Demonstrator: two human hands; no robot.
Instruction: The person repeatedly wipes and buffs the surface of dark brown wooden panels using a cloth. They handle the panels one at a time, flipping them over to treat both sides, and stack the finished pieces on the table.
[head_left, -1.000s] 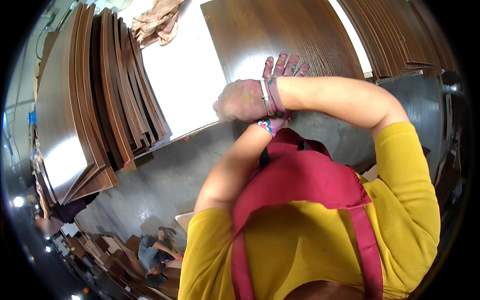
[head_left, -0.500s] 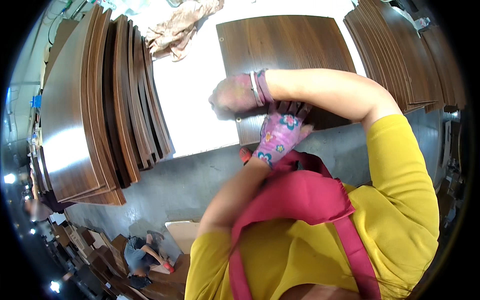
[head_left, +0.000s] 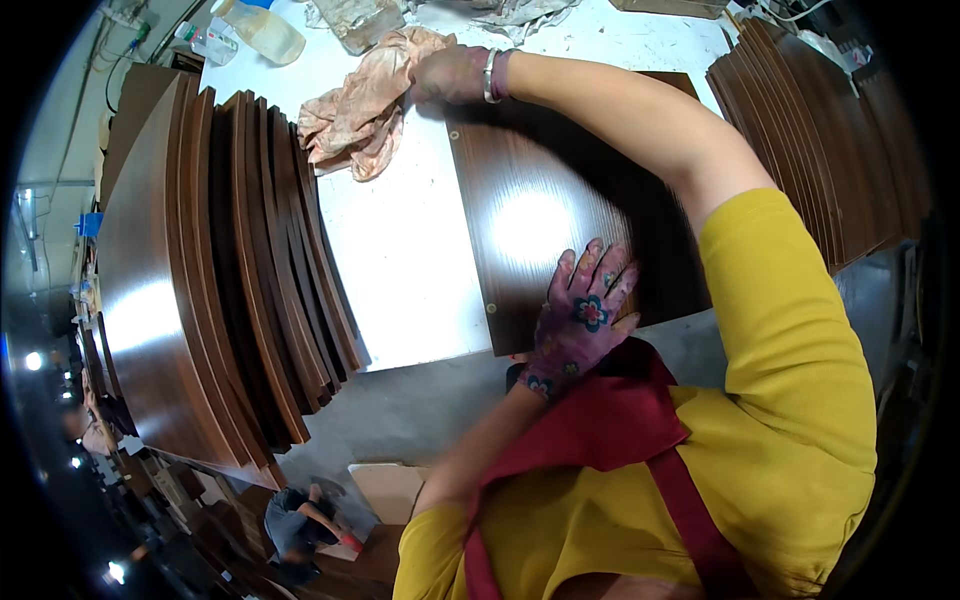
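Two hands: L (head_left: 585,310) on panel (head_left: 540,220), R (head_left: 450,75) at rag (head_left: 360,105)

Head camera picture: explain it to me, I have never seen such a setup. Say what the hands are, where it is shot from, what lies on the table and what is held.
No machine here: a person wears a wide fisheye camera on the head, looking down, so straight edges bend. The left hand, in a flowered glove, presses flat on a dark wood panel lying on the white table. The right hand reaches across to a pinkish rag at the panel's far corner; whether it grips the rag is unclear. Stacks of similar panels stand at both sides, and a plastic bottle lies at the far edge.
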